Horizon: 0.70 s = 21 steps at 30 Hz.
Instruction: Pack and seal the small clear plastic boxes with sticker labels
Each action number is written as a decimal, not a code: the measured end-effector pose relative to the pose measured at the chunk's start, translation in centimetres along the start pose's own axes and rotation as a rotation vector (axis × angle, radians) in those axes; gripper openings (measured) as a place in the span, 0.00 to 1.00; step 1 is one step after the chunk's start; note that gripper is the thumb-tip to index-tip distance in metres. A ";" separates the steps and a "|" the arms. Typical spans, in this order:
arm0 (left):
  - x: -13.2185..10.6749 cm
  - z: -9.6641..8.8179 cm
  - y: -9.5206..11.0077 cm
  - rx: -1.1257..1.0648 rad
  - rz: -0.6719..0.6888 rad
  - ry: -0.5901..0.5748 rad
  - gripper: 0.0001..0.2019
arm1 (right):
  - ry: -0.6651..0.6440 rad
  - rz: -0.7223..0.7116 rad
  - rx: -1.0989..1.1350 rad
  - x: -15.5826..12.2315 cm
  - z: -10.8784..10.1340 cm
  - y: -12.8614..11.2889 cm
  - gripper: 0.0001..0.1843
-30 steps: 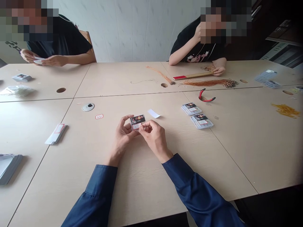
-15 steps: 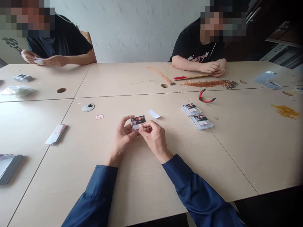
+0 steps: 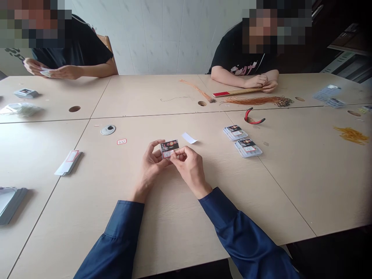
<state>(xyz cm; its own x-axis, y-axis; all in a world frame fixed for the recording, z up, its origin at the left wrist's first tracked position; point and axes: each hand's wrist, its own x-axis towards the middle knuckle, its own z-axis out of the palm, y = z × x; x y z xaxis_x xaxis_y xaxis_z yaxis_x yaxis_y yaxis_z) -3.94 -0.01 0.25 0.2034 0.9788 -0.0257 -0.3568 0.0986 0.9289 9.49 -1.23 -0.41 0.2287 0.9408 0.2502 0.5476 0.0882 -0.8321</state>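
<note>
A small flat pack with a black and white printed label [image 3: 169, 146] is held up over the table. My left hand [image 3: 154, 159] grips it along its left side, thumb below and fingers behind. The thumb and forefinger of my right hand [image 3: 188, 164] are pinched together at the pack's lower right corner, touching the label; anything tiny between those fingertips is hidden. Just beyond my right hand lies a white paper strip [image 3: 189, 138]. Two stacks of similar labelled packs, a rear stack [image 3: 235, 132] and a front stack [image 3: 248, 147], rest to the right.
Red-handled pliers [image 3: 254, 118] and orange cord bundles [image 3: 258, 101] lie farther back. Paper strips [image 3: 69, 162] and a card stack [image 3: 13, 205] are at left, a red-edged label [image 3: 121, 142] nearer the middle. Yellow strips [image 3: 351, 135] are far right. Two people work across the table [image 3: 139, 93].
The view has tilted very slightly. Both my hands keep the same hold on the pack, which is turned a little; the table items stay in place.
</note>
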 end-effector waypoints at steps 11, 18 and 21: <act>0.0 -0.1 -0.1 0.018 0.004 -0.003 0.30 | -0.009 0.022 -0.024 -0.1 -0.1 -0.1 0.07; 0.0 -0.1 -0.1 0.001 0.001 0.001 0.31 | -0.006 0.033 -0.045 -0.1 -0.1 -0.1 0.08; 0.0 -0.1 0.0 -0.003 -0.001 0.003 0.31 | -0.001 0.038 -0.045 -0.1 -0.1 -0.1 0.09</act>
<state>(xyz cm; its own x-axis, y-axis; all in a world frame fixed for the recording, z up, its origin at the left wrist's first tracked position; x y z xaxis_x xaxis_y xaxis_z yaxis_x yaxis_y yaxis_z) -4.01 -0.01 0.24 0.2014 0.9791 -0.0278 -0.3590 0.1002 0.9279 9.48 -1.36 -0.36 0.2489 0.9436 0.2184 0.5739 0.0379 -0.8180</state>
